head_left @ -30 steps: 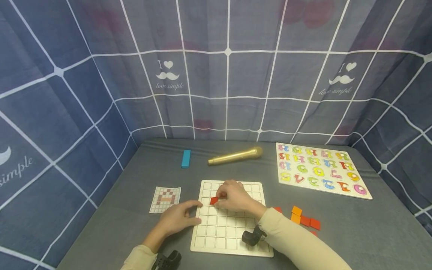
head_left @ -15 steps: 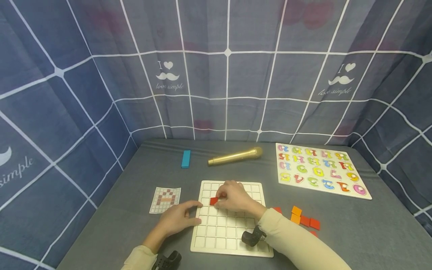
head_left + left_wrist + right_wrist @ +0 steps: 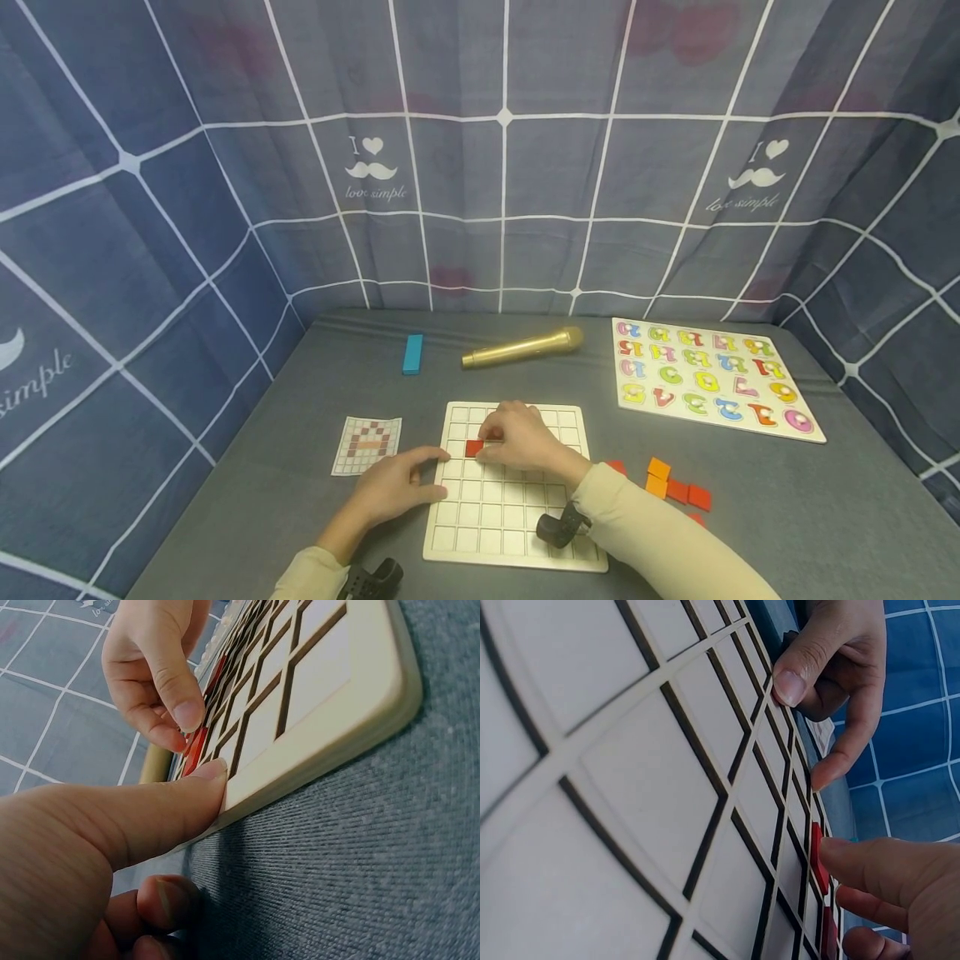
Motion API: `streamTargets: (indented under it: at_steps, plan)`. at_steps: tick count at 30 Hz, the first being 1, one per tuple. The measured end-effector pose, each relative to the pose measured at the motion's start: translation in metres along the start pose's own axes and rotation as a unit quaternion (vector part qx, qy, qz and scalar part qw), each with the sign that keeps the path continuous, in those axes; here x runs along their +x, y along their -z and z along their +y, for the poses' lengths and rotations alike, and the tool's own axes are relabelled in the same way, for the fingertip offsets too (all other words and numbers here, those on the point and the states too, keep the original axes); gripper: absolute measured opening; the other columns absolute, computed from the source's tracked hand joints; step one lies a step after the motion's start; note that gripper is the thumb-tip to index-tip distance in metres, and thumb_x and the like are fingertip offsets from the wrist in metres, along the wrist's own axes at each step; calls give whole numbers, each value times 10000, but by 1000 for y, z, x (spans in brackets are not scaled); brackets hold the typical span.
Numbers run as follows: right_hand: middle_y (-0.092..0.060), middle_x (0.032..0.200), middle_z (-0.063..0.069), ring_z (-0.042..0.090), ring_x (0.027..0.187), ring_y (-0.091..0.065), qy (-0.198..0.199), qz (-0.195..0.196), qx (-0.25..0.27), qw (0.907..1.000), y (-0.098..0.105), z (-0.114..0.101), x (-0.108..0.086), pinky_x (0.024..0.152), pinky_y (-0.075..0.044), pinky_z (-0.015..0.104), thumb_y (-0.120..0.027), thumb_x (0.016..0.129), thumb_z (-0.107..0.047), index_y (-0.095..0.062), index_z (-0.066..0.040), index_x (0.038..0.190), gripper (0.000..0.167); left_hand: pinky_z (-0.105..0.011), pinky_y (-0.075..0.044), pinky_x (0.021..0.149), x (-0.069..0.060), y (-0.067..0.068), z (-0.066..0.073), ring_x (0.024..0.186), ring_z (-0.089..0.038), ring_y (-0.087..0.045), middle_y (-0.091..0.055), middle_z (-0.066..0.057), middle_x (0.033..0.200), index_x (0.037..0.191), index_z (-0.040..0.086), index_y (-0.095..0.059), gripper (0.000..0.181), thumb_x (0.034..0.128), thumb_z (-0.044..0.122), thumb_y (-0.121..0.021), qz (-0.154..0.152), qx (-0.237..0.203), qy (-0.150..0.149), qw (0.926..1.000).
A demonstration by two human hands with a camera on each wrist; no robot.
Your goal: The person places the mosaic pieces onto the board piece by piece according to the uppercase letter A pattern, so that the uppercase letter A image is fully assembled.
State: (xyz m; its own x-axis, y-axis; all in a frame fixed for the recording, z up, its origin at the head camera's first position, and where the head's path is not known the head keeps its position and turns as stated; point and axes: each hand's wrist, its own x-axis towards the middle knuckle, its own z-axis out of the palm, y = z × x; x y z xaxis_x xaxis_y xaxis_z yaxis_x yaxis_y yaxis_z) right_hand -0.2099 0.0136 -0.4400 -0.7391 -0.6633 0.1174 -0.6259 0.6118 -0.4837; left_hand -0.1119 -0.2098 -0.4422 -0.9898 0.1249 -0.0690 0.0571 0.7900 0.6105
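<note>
Head view: right hand (image 3: 521, 437) leaning over grid board (image 3: 480, 515), thumb touching red tile (image 3: 474, 448) just left of fingertips; pinching or merely pressing, cannot tell. Left hand (image 3: 392, 486) holding thumb and forefinger wide, touching board's edge. Patterned card (image 3: 366, 445) lying beside knuckles.

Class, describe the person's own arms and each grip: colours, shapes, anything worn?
The left sleeve and right sleeve are plain cream, lightly creased, with no marking or cable showing. A black, rounded device is worn near the left cuff, and a similar device near the right. The left grip and right grip look ungloved.
</note>
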Motion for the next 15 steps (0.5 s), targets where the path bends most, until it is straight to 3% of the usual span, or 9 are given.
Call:
streamTargets:
  at_steps: [15]
  plan:
    - [-657,865,-75,121,881,-500,73,5,-97,9999,-3,2,2,806,-338,361,-780,797,-305,-751,-182,897,161,-211,-267,459,0,-1,-1,498,-43,-361,-464,89,605,1224,250,-658,465,796,380,-784,-19,-50,-12,10000]
